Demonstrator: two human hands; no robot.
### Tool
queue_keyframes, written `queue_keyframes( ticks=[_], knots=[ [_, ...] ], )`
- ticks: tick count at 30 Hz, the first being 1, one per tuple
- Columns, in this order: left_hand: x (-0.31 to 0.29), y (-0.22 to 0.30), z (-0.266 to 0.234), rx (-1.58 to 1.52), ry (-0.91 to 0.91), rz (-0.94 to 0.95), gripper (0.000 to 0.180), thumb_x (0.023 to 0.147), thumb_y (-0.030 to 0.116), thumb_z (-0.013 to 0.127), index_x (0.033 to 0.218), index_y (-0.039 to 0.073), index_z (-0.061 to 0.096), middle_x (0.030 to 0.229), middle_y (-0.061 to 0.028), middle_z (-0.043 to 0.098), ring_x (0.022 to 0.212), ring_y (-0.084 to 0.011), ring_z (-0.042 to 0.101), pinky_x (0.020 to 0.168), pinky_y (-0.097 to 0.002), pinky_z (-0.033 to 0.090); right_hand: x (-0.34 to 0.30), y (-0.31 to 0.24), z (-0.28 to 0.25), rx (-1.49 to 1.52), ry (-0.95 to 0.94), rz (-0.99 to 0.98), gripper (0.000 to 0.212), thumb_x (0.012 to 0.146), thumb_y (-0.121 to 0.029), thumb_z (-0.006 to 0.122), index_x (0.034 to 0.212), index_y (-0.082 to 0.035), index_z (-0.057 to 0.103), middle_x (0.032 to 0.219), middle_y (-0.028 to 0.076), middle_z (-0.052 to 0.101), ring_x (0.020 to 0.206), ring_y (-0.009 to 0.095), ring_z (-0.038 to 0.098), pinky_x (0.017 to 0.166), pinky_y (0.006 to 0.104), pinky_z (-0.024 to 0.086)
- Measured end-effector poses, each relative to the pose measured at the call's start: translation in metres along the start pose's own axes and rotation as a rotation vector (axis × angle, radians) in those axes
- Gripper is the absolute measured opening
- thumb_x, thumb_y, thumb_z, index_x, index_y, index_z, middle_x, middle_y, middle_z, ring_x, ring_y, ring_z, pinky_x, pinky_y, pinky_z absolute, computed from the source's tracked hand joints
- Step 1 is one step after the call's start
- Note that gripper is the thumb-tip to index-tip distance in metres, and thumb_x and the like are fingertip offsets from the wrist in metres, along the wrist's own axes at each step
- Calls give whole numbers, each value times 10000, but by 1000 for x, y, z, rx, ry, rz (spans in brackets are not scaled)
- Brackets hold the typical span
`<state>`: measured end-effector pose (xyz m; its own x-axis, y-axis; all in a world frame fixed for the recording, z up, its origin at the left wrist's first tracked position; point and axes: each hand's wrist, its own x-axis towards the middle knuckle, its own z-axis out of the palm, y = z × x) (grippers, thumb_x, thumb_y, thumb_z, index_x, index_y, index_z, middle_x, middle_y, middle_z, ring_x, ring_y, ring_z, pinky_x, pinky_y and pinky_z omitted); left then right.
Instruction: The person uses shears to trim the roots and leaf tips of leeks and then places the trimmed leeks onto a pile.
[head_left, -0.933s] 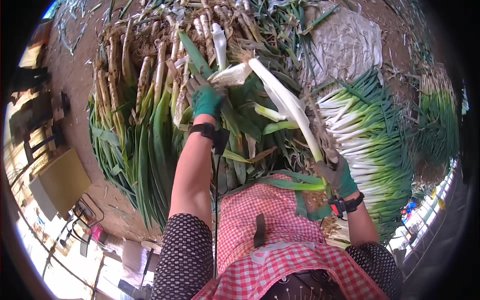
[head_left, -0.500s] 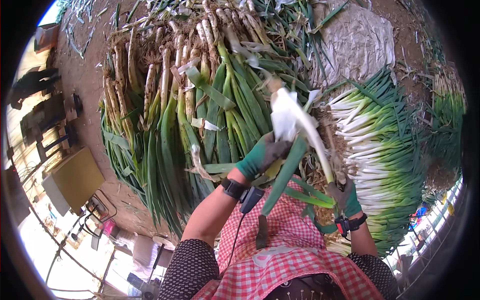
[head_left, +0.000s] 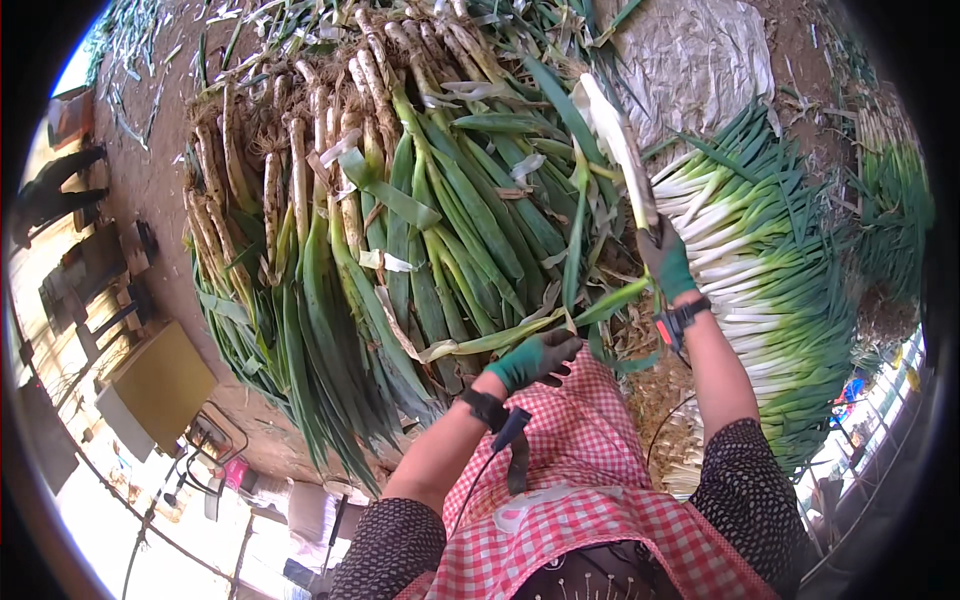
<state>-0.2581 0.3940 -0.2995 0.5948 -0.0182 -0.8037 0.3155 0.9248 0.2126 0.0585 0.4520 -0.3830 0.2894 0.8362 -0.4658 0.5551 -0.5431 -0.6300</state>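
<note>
Leeks with mud (head_left: 298,180) remain at left; clean white leeks (head_left: 745,287) lie right. Right hand (head_left: 668,262) wraps fingers around one long leek (head_left: 613,135); left hand (head_left: 538,360) spreads its fingers.

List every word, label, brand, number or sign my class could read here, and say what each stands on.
None can be read.
Leek in the right hand: no label visible.
Red-and-white gingham apron: no legible lettering.
Crumpled pale sheet: no legible lettering.
Left wristband and right wristband: any markings are too small to read.
</note>
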Motion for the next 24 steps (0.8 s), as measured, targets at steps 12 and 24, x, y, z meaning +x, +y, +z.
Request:
queue_keyframes(
  ticks=[12,24],
  knots=[
    [-4,125,-156,817,1651,166,837,820,364,813,1435,-33,406,1258,-284,587,1192,-450,553,1006,-521,488,-70,-114,83,10,-417,14,465,924,-409,725,1162,-13,675,909,196,734,849,316,732,772,404,550],
    [-18,75,-166,638,1503,340,465,786,229,754,1177,20,616,1188,-274,632,1073,-464,625,931,-511,512,-79,-186,119,-140,-494,-154,530,922,-500,677,1079,7,676,901,260,732,905,444,721,806,503,563]
  ],
)
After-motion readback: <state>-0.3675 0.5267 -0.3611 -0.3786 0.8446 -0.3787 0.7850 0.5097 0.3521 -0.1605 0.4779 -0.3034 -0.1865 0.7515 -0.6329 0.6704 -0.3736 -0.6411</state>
